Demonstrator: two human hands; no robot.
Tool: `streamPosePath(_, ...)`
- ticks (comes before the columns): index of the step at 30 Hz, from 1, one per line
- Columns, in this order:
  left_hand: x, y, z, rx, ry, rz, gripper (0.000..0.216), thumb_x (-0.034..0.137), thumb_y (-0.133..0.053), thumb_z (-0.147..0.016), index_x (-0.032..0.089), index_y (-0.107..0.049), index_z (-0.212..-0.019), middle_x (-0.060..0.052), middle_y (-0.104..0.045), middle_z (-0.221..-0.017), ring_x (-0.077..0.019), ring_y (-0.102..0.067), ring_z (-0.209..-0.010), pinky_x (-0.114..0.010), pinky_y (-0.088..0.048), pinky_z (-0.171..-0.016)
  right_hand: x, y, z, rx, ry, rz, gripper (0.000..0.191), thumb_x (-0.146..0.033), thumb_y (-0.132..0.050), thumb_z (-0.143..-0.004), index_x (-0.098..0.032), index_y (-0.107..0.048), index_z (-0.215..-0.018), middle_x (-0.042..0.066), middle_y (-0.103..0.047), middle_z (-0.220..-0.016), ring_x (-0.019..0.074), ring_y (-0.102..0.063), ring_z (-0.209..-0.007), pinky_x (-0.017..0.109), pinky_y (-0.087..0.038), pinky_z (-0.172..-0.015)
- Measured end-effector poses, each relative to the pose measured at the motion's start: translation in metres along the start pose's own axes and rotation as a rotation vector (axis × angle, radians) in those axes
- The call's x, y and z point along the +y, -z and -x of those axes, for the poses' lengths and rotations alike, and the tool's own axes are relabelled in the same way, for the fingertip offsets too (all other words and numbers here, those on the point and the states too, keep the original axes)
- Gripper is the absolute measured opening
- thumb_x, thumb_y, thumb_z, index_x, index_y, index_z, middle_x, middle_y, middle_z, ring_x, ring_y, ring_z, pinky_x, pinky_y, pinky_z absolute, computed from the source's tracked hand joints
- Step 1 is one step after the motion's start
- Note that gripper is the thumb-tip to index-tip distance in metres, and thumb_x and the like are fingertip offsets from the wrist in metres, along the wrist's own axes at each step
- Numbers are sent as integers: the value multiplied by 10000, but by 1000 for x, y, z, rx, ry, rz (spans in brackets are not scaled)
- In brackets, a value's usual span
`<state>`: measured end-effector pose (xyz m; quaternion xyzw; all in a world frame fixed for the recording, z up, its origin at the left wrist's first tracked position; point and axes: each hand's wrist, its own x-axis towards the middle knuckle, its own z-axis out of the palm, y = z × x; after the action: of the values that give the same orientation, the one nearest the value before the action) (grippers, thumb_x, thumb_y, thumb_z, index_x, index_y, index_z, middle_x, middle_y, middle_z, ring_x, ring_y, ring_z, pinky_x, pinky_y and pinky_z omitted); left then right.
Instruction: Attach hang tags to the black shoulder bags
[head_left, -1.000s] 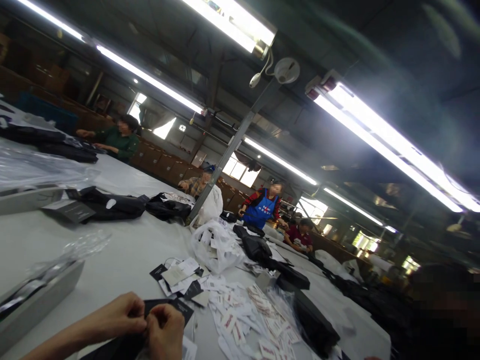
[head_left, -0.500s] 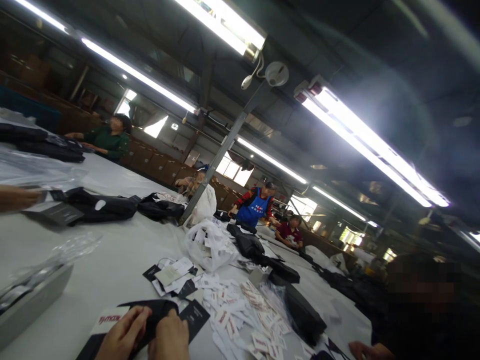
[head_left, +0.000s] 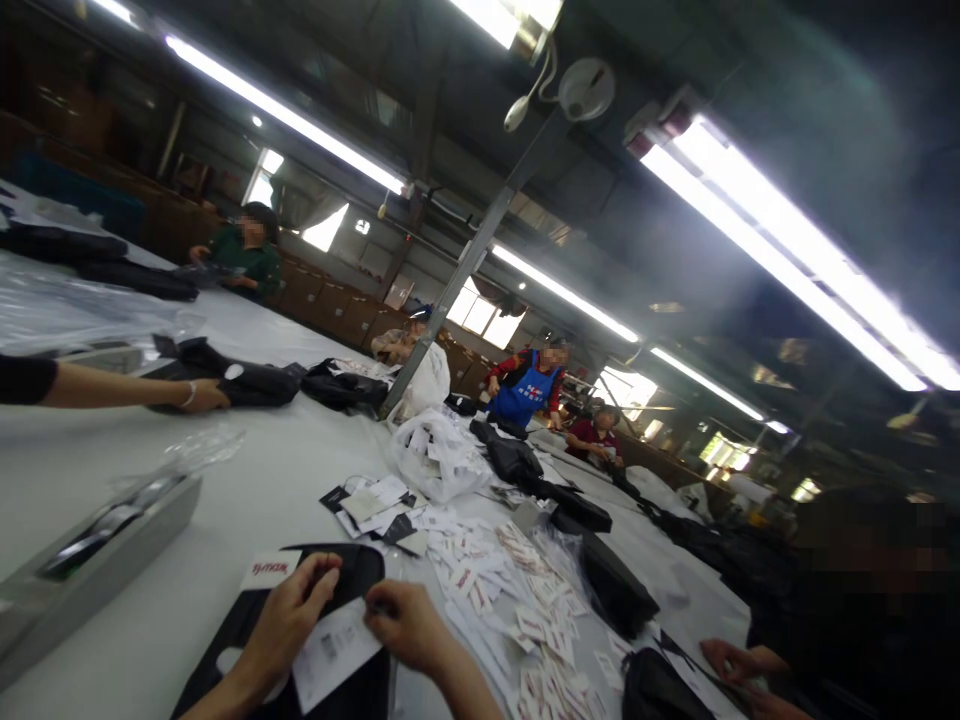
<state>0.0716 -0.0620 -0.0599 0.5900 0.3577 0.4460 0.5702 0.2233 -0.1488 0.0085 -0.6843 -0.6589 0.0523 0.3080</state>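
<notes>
A black bag or pouch [head_left: 367, 575] lies on the table below me, with a white tag with red lettering [head_left: 268, 570] at its far left edge. Over the bag, a white barcode tag [head_left: 334, 655] hangs tilted between my hands. My right hand [head_left: 412, 625] pinches that tag at its upper right corner. To its left, my left hand [head_left: 289, 615] has thumb and forefinger pressed together above the bag; whatever is between them is too small to make out. A white oval spot on the bag is partly covered by my left wrist.
Loose white and red-lettered tags [head_left: 480, 580] are heaped right of my hands, near a white plastic bag [head_left: 442, 455]. A grey box [head_left: 142, 560] stands left. A co-worker's arm [head_left: 127, 385] reaches in from the left. Another person's hands [head_left: 731, 660] are at right.
My hands have moved apart, and the barcode tag now shows its white side where a dark tag stood by my right hand. The co-worker's arm at left has stretched over a black bag.
</notes>
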Motion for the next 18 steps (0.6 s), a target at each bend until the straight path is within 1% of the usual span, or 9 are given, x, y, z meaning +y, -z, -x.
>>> streamPosePath(3, 13, -1, 4, -72, -70, -124, 423, 499, -537, -761, 169, -557, -1026, -11, -619, -762, -169, -561, -672, -271, -434, -643, -1, 6, -4, -60, -119, -16, 234, -336, -546, -862, -159, -625, -993, 27, -641, -967, 152, -616, -819, 311, -515, -719)
streamPosePath(6, 14, -2, 4, -162, -102, -252, 449, 440, -580, -734, 151, -532, -1075, -13, -609, -778, -162, -551, -681, -274, -434, -652, 1, 8, -10, -126, -161, -14, 303, -347, -520, -889, -164, -543, -1130, 66, -565, -1144, 188, -582, -958, 384, -510, -803)
streamPosePath(9, 9, -1, 4, -208, -137, -349, 498, 339, -592, -714, 141, -498, -1161, -22, -606, -837, -166, -557, -749, -292, -439, -735, 5, 12, -14, -186, -178, 4, 290, -359, -524, -885, -176, -555, -1108, 57, -574, -1125, 182, -584, -942, 374, -507, -805)
streamPosePath(11, 5, 0, 5, -224, -155, -382, 557, 323, -604, -697, 138, -477, -1207, -31, -606, -875, -174, -558, -791, -307, -438, -784, 8, 14, -14, -225, -192, 18, 278, -404, -486, -894, -176, -607, -996, 45, -623, -994, 163, -599, -842, 340, -506, -759)
streamPosePath(13, 0, -1, 5, -227, -174, -406, 597, 333, -613, -694, 139, -460, -1238, -42, -605, -903, -184, -555, -824, -320, -433, -816, 11, 14, -10, -291, -207, 38, 377, -482, -422, -895, -178, -645, -890, 42, -649, -840, 167, -602, -749, 324, -493, -718)
streamPosePath(14, -3, -1, 6, -221, -184, -416, 614, 336, -613, -698, 137, -447, -1254, -47, -604, -913, -189, -552, -837, -326, -429, -828, 12, 12, -6, -328, -207, 40, 418, -517, -406, -884, -181, -653, -900, 48, -657, -822, 181, -607, -751, 326, -486, -725)
streamPosePath(16, -7, -3, 6, -203, -205, -433, 657, 325, -612, -706, 129, -403, -1298, -56, -603, -924, -195, -546, -854, -335, -422, -845, 16, 6, 2, -401, -196, 40, 473, -560, -479, -822, -181, -619, -1069, 82, -660, -979, 231, -608, -905, 349, -462, -817)
streamPosePath(17, -10, -4, 6, -194, -215, -439, 684, 311, -611, -707, 126, -373, -1322, -58, -603, -929, -196, -543, -859, -338, -419, -852, 18, 3, 6, -430, -205, 48, 573, -562, -553, -768, -177, -552, -1192, 114, -611, -1141, 263, -564, -1043, 373, -429, -892)
streamPosePath(18, -12, -4, 7, -185, -223, -442, 709, 292, -608, -708, 126, -343, -1344, -59, -603, -933, -197, -541, -864, -340, -416, -860, 21, 1, 9, -448, -230, 67, 717, -554, -625, -705, -175, -464, -1293, 145, -504, -1302, 295, -476, -1178, 408, -378, -964)
